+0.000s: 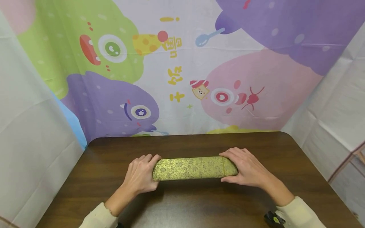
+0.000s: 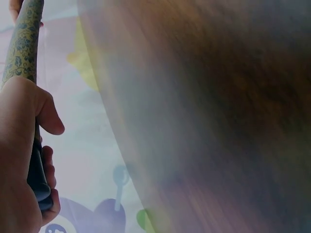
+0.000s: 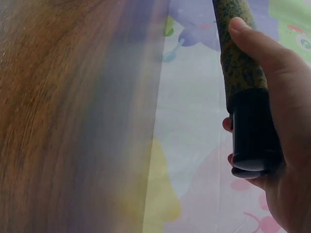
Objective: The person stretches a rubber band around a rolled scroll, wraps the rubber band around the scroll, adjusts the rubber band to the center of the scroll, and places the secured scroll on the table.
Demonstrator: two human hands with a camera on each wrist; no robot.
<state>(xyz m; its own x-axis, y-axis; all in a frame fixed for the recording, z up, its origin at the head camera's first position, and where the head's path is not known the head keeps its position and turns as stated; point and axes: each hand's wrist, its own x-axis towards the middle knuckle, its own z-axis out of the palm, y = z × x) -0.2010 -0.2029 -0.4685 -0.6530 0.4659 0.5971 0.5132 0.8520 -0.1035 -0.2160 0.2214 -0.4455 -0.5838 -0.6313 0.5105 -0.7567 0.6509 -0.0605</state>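
Note:
A long yellow-green case [image 1: 188,168] with a floral pattern and rounded ends is held level above the table by both hands. My left hand [image 1: 140,174] grips its left end, fingers on the far edge and thumb on the near edge. At the other end, beside a seam line, my right hand [image 1: 246,166] grips it the same way. The left wrist view shows the left hand [image 2: 22,116] around the case [image 2: 24,53], with a dark end below. In the right wrist view, the right hand's thumb lies along the patterned case [image 3: 245,73], whose lower end looks black.
A dark brown wooden table [image 1: 196,209] with rounded far corners lies below. Behind it hangs a cloth [image 1: 182,120] printed with cartoon creatures. Pale cloth walls stand at the left [image 1: 31,126] and right [image 1: 336,114]. A black device [image 1: 274,218] shows by the right sleeve.

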